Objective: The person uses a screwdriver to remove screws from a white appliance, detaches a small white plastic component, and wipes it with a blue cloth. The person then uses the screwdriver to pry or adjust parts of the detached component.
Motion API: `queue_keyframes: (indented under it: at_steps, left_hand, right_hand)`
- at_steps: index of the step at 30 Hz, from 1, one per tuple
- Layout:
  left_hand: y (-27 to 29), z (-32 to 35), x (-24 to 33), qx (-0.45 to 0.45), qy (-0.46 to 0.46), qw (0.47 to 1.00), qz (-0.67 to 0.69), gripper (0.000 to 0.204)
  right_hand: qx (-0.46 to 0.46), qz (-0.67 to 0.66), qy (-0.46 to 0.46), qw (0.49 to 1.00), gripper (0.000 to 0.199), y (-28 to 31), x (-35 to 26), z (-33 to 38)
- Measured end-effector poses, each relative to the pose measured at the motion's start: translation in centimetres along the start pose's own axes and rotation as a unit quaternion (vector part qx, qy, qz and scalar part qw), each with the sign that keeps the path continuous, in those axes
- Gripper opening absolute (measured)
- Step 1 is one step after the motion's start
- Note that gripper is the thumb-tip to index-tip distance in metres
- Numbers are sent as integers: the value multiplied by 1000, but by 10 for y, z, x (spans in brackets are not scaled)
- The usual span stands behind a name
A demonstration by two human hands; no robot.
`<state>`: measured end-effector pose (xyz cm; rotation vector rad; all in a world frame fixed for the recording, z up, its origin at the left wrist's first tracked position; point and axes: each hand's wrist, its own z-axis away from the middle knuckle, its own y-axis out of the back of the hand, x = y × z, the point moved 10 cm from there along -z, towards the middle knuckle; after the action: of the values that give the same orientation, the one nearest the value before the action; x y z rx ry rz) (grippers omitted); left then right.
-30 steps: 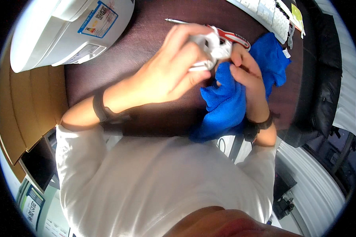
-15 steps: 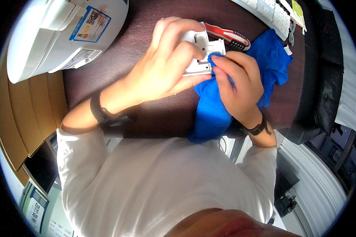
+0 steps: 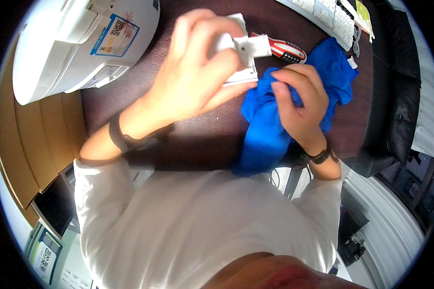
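My left hand [image 3: 200, 67] is closed around a small white plastic housing [image 3: 246, 67] with recesses and a tab that juts out to the right. The housing is tilted, and my fingers cover its left part. To the right of it, my right hand [image 3: 301, 98] pinches a fold of a blue cloth [image 3: 265, 139] between thumb and fingers. The cloth hangs toward me over the table's near edge, and more of it lies bunched behind my right hand. A gap separates my right fingertips from the housing. Just beyond the housing lies a red, white and black tool handle [image 3: 287, 50].
A large white rounded appliance [image 3: 67, 53] stands at the far left, above brown cardboard [image 3: 38, 139]. At the far right are a white keyboard [image 3: 330, 21] and a coiled grey cable [image 3: 356, 41]. A black padded seat [image 3: 395, 96] borders the dark table [image 3: 202, 139] on the right.
My right hand has drawn back from the housing to the right, taking the cloth's fold out of its recess. My left hand has shifted slightly left and tilted the housing.
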<state>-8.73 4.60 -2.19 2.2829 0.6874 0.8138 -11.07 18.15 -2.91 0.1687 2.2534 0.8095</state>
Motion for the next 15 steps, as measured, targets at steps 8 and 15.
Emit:
queue_keyframes:
  at_steps: [8,15]
  left_hand:
    - [-11,0,10,-14,-19,1000,15,28]
    - [-10,1,11,-1,-27,1000,0,27]
  right_hand:
    - [-20,103,46,993,23,-12,-11,4]
    - [-45,85,58,994,30,-19,-9,4]
